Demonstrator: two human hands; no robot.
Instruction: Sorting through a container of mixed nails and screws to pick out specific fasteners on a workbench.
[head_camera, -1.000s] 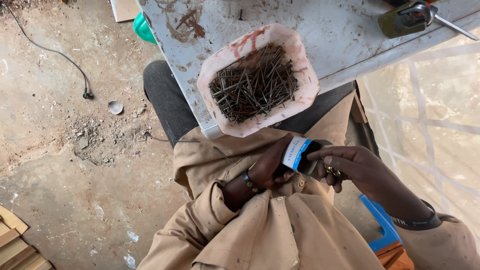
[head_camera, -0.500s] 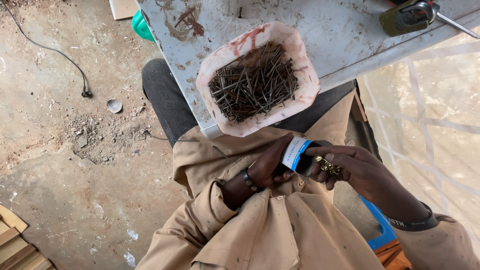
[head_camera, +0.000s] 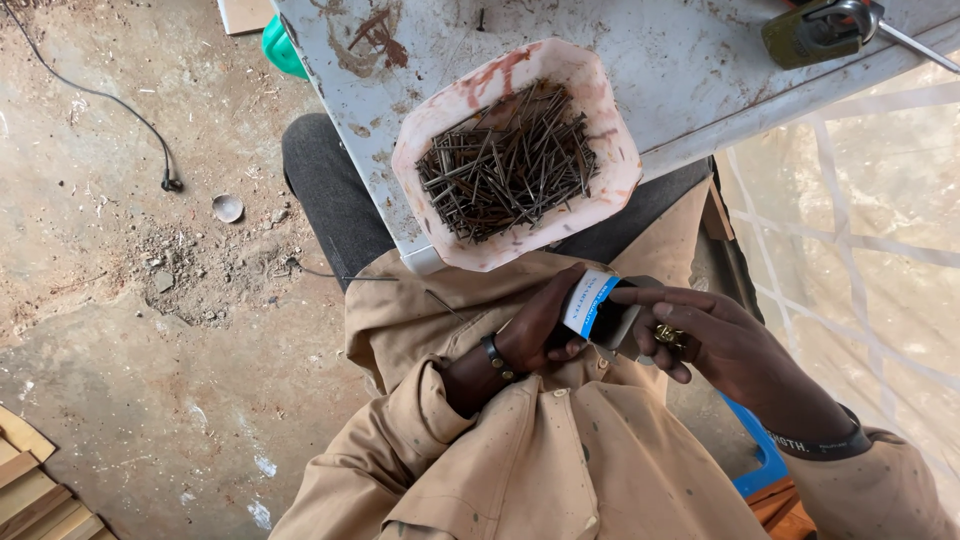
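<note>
Hands meet mid-frame: I see left hand (head_camera: 535, 325) gripping a small box (head_camera: 597, 308), right hand (head_camera: 715, 340) fingers touching it, below a nail bowl (head_camera: 515, 155).

Head camera looks steeply down, close over lap.

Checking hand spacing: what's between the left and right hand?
Head view: a small dark box with a white and blue label sits between them. The left hand grips it; the right hand touches its far side, fingers over it.
</note>
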